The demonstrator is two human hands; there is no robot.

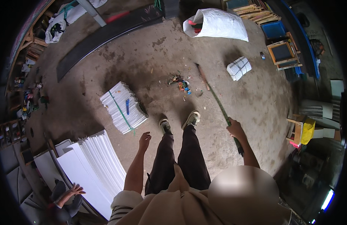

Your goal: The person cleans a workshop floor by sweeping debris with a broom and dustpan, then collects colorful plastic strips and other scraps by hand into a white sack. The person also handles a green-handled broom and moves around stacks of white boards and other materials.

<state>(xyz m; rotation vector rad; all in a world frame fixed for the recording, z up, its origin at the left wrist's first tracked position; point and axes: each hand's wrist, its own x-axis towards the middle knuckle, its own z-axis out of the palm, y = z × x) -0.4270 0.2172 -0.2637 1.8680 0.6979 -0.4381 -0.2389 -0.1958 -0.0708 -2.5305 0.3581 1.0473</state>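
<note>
White sheets [94,165] stand stacked on edge just beside your left leg, and another person's hand [74,190] rests at their lower corner. Your left hand [144,139] hangs free at your side, fingers loosely open and holding nothing. Your right hand [236,129] is raised out to the side, fingers closed around a long stick [215,98], gripping it near its upper end; the stick slants down and forward across the concrete floor [252,97]. Its far tip lies near a small heap of coloured scraps [181,83] just ahead of your shoes [191,119]. To the left of the scraps sits a tied bundle of white sheets [123,107]. Farther off lie a smaller white bundle [239,68] and a big white sack [216,24].
</note>
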